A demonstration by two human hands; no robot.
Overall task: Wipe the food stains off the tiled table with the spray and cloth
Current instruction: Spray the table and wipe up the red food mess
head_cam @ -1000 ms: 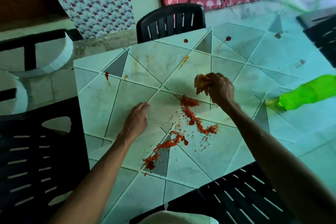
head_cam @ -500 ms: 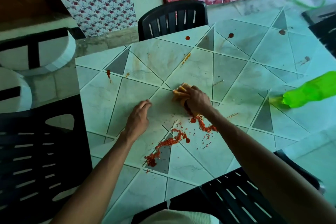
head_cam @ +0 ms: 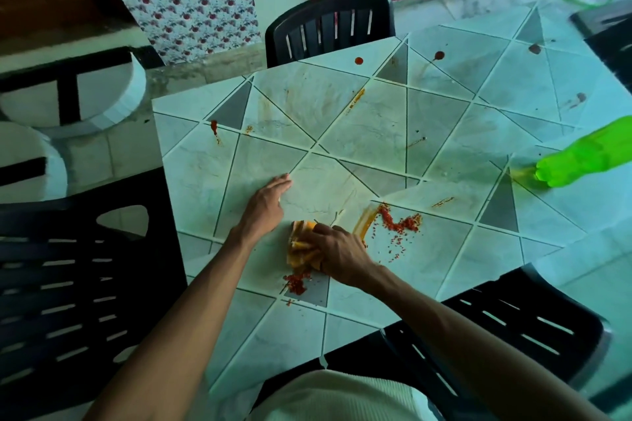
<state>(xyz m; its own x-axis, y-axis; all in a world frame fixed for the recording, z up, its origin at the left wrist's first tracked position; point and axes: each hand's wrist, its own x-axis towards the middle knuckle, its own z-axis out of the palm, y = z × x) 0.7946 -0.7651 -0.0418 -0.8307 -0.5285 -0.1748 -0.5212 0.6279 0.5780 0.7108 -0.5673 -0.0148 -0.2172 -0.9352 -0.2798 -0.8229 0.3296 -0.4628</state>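
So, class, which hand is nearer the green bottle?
The right hand. It grips the cloth, with the bottle well off to its right; the left hand lies flat on the table, farther left.

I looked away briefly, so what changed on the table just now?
The right hand, gripping the cloth, dragged it toward the person through the red spill, leaving an orange smear. The left hand stays flat on the table; the spray stays put.
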